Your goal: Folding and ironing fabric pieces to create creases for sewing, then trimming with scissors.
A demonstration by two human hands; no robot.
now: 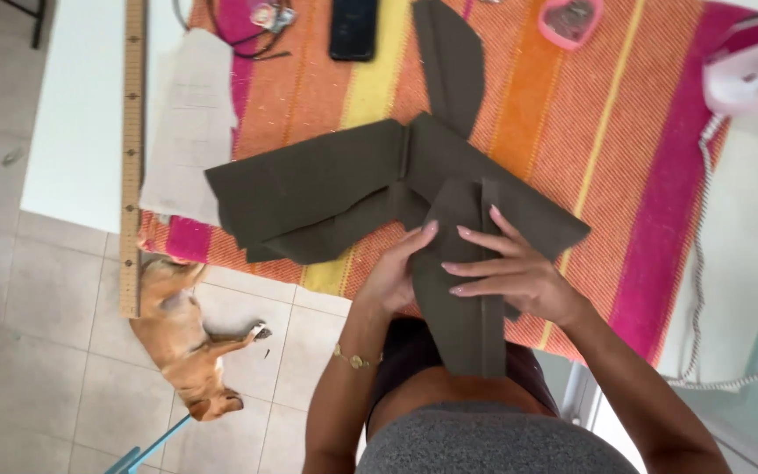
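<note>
We see both hands working one strip of dark olive cloth [462, 307] at the near edge of the table. The strip runs with its long axis toward and away from us: its near end hangs over the table edge against the body, its far end joins the larger olive piece [326, 189] spread on the striped cloth [625, 140].

Left hand [394, 281]: under or at the left edge of the strip, fingers curled up around it, fingertips showing at the fold. We judge it to be holding the strip; the palm is hidden. Right hand [511, 272]: lying on top of the strip, fingers spread and reaching leftward across it, pressing it flat. It pins the cloth, though whether the thumb grips underneath we cannot tell.

Relation that matters: the strip lies directly between the two hands, left below and beside, right above; the right hand covers more of it. The bulk of the olive cloth lies ahead and to the left of the hands.

Counts:
- olive cloth pieces: one joined shape, plus one curved piece [451, 57] beyond it, overlapping; whether sewn on, we cannot tell.
- wooden ruler [133, 149]: one, along the left table edge.
- paper pattern sheet [190, 123]: one.
- phone [353, 26]: one.
- pink heart-shaped dish [570, 21]: one.
- iron [756, 66]: one, far right.
- dog [182, 338]: one, lying on the floor tiles.
- bracelet [353, 358]: one, left wrist.
</note>
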